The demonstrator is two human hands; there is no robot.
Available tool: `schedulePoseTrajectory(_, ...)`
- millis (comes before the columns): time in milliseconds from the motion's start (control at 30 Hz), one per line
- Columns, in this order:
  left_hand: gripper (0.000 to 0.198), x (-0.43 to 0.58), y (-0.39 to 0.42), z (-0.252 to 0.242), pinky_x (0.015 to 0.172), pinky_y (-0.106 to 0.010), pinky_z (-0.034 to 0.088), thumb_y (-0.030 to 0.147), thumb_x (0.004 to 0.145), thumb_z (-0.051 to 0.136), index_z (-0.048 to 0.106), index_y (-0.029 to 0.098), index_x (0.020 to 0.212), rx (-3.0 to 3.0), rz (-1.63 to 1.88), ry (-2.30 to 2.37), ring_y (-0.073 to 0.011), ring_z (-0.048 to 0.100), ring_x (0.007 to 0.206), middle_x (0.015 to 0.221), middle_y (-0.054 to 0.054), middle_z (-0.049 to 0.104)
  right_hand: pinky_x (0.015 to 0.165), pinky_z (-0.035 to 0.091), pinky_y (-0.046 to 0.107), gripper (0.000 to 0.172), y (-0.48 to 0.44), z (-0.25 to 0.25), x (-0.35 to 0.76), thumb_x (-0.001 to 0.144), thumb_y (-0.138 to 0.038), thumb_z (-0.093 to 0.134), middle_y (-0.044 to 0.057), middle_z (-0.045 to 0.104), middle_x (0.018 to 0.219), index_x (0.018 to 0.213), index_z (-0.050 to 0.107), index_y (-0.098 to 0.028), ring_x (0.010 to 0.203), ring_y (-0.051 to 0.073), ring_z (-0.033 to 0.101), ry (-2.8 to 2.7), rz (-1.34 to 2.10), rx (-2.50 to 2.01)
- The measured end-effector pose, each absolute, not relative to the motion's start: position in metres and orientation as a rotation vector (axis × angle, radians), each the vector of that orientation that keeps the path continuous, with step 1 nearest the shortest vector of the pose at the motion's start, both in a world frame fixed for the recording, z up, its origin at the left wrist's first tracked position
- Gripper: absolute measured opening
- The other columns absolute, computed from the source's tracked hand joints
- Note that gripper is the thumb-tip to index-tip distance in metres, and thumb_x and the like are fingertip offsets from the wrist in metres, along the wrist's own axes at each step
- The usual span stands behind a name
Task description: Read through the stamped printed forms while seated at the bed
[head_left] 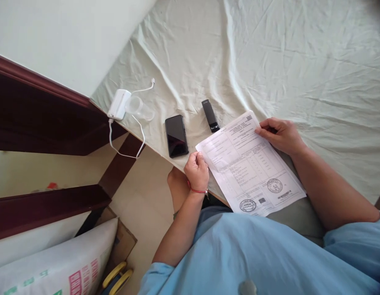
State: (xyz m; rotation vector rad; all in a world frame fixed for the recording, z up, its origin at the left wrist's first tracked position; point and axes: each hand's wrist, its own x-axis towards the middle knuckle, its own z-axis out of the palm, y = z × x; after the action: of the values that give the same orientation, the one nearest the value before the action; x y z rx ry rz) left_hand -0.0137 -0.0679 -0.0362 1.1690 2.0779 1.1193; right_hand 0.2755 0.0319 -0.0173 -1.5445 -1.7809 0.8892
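Observation:
A printed paper form with two round stamps and a barcode near its lower edge lies tilted in front of my body. My left hand, a red cord round its wrist, pinches the sheet's left edge near the upper corner. On the opposite side my right hand grips the right edge near the top between thumb and fingers. A black stapler rests just beyond the paper's top edge. To the left of it, close to my left hand, is a dark-screened smartphone.
The surface wears a wrinkled pale green cloth. At its left edge sit a white charger with cables and a clear plastic container. Dark wooden furniture stands left, with a printed white sack below.

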Motion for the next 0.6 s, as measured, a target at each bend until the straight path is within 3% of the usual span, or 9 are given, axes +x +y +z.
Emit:
schedulePoseTrajectory(300,0.028,-0.0147,-0.0663,-0.0305,0.054,-0.025,0.045,0.046,0.100,0.056,0.066,0.022,0.090,1.067,1.118,2.015,-0.0117,0.052,0.046,0.051,0.006,0.051,0.063,0.047,0.041,0.034,0.0308,-0.0159,0.2806,0.086,-0.062,0.075,0.001,0.062,0.068,0.082,0.071,-0.028,0.065,0.022,0.058,-1.717,0.988,-1.528)
schedulePoseTrajectory(600,0.039,-0.0186,-0.0600,-0.0330,0.041,-0.023,0.032,0.060,0.094,0.064,0.062,0.021,0.086,0.945,1.265,1.896,-0.0092,0.042,0.041,0.049,0.008,0.041,0.066,0.048,0.041,0.036,0.0309,-0.0139,0.2788,0.090,-0.062,0.070,0.005,0.068,0.077,0.084,0.076,-0.027,0.067,0.023,0.062,-1.880,0.950,-1.478)
